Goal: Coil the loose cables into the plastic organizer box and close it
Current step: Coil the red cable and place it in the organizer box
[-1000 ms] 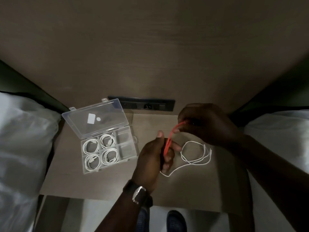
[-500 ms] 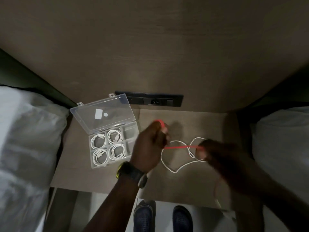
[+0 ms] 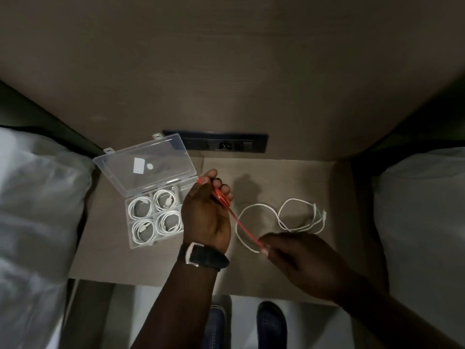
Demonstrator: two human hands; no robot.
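Observation:
A clear plastic organizer box (image 3: 130, 244) lies on the left of the bedside table (image 3: 156, 268), its lid (image 3: 146, 170) open and leaning back. Several of its compartments hold coiled white cables (image 3: 166, 221). My left hand (image 3: 206, 212) is closed around loops of a red cable (image 3: 242, 229), right beside the box. The red cable runs taut down to my right hand (image 3: 299, 258), which pinches its free end. A loose white cable (image 3: 289, 215) lies in open loops on the table between and behind my hands.
White pillows (image 3: 37, 210) flank the table on both sides. A dark socket panel (image 3: 226, 144) sits on the wall panel behind the box. Below the table's front edge I see my two dark shoes (image 3: 270, 321) on a pale floor.
My right hand has swung from above the table down and right, then nearer, drawing the red cable out taut. My left hand has moved towards the box with red loops in it.

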